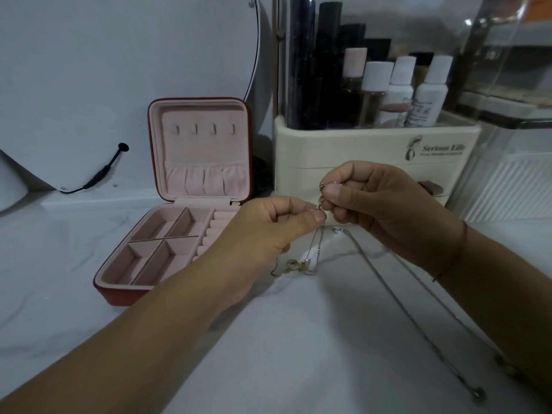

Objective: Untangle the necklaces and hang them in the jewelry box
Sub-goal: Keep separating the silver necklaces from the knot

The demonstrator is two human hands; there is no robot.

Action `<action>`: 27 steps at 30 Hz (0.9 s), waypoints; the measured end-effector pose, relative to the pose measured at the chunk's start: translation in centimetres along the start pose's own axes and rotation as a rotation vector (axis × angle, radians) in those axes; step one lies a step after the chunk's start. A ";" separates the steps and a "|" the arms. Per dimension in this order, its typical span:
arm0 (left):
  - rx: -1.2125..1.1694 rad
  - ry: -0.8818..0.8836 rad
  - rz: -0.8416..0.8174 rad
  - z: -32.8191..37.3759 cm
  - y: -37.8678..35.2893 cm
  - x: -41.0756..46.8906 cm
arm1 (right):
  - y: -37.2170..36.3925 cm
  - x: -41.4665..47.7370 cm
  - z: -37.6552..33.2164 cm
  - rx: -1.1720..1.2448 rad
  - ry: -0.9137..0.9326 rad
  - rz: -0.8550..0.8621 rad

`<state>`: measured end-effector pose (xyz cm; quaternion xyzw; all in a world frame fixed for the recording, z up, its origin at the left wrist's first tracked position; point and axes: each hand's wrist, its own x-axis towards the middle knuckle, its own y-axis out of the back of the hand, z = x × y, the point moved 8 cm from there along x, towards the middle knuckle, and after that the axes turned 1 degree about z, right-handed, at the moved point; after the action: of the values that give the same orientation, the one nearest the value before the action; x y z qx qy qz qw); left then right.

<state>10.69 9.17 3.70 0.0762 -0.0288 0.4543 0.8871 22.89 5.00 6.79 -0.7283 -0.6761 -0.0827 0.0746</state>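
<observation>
My left hand (277,228) and my right hand (385,210) meet above the white table, both pinching the upper end of a thin necklace chain (320,204). That chain hangs down to a small gold tangle (295,265) lying on the table. A longer silver necklace (397,297) runs from near my hands toward the lower right. The red jewelry box (155,258) stands open at the left, with pink lining. Several small hooks (204,129) in its upright lid are bare, above a row of gathered pockets.
A cream cosmetics organizer (352,162) with bottles and dark tubes stands right behind my hands. A round mirror (119,85) with a black cable leans at the back left. A clear lid and a white ribbed panel are at the right.
</observation>
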 end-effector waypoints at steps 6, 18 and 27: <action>-0.057 0.011 -0.041 0.4 -0.6 -0.4 | 0.0 0.0 -0.1 0.010 0.008 -0.013; -0.074 0.037 -0.107 0.1 -1.0 -0.4 | 0.0 0.1 0.3 0.054 0.008 -0.049; -0.070 0.037 -0.055 -0.4 -0.5 0.0 | 0.0 0.0 -0.1 0.036 0.034 -0.034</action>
<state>11.04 8.92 3.30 0.0375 -0.0259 0.4299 0.9017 22.88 4.97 6.92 -0.7138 -0.6884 -0.0841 0.0980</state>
